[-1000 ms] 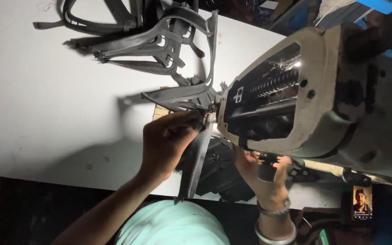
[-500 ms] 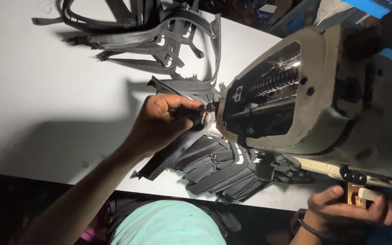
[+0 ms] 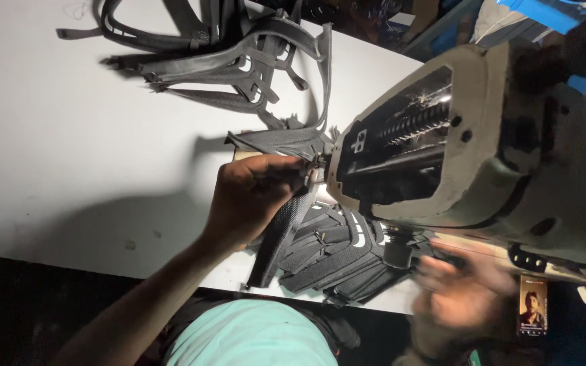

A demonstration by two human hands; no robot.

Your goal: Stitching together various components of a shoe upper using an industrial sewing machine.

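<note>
The strap (image 3: 281, 234) is a long, dark, mesh-textured piece. Its long axis runs from the needle area of the sewing machine (image 3: 483, 156) down toward the near edge of the table (image 3: 69, 135). One end is under the machine head and the other end points to the table edge, near the person's body. It lies on the table, partly on the stack (image 3: 337, 251) of similar black pieces.

The left hand (image 3: 256, 193) comes in from the lower left, with the forearm stretched diagonally over the table edge. Its fingers are bent and pinch the upper end of the strap just beside the machine head.

The right hand (image 3: 462, 298) is low on the right, below the machine, and is very blurred. I cannot tell if it grasps something.

A pile (image 3: 232, 54) of grey straps lies at the far side of the table, and one strap from it reaches to the needle area. The big cream-coloured machine head covers the point where the strap meets the needle. A small phone (image 3: 532, 305) with a lit screen stands at the lower right.
</note>
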